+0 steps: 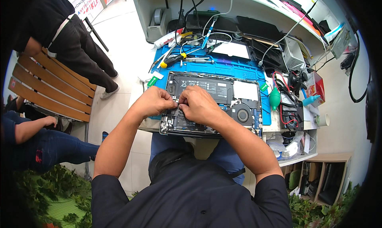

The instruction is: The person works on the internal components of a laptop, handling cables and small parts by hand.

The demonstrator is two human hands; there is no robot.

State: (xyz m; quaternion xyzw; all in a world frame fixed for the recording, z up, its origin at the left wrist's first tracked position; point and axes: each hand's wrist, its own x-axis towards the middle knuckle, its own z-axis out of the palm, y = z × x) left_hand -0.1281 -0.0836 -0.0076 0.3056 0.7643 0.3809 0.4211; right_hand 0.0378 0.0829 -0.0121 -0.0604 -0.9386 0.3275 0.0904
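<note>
An opened laptop lies on the bench in front of me, its insides bare. It shows a black battery, a round fan at the right and a pale panel above the fan. Over its left part, my left hand and my right hand come close together. Both have thumb and fingers pinched at a spot just left of and below the battery. Whatever lies between the fingertips is too small and covered to make out. The laptop's front edge reaches over the bench edge above my lap.
A blue repair mat lies under the laptop. Behind it are a yellow-black screwdriver, several tools and tangled cables. To the right stand a green air blower, a black device with red leads and a red box. Two people are at the left by a wooden bench.
</note>
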